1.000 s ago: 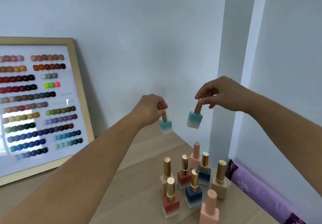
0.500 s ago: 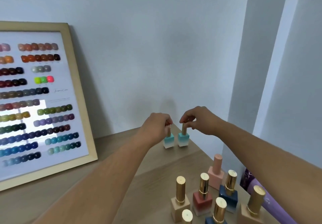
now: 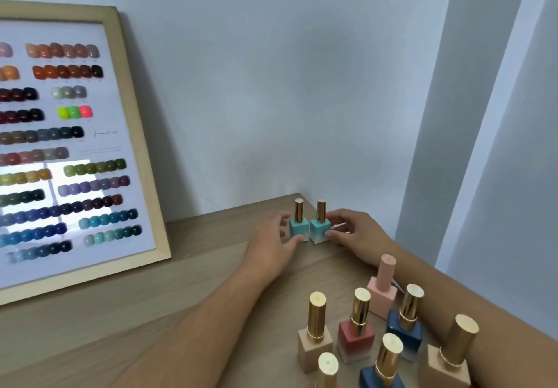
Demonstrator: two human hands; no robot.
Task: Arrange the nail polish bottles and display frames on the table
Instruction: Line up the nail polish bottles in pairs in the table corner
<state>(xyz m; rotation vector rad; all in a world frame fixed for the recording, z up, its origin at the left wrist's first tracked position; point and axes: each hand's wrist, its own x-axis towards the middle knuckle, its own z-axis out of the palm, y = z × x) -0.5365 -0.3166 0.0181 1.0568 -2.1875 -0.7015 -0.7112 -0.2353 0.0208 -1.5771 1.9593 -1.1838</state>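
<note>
Two teal-to-white nail polish bottles with gold caps stand upright side by side at the table's far corner, the left bottle (image 3: 298, 230) and the right bottle (image 3: 320, 231) almost touching. My left hand (image 3: 271, 245) pinches the left bottle's body from its left side, thumb at the base. My right hand (image 3: 356, 236) holds the right bottle's body from its right side. A wooden display frame (image 3: 133, 133) with rows of colour swatches leans against the wall at the left.
Several more bottles stand in a cluster near the front right: pink (image 3: 382, 294), red (image 3: 356, 339), beige (image 3: 314, 348), navy (image 3: 404, 333). My right forearm passes just beside them. The wooden table (image 3: 181, 282) ends at the wall corner behind the teal pair.
Both teal bottles came down from the air onto the table's far corner. My hands slid from the gold caps to the bottle bodies.
</note>
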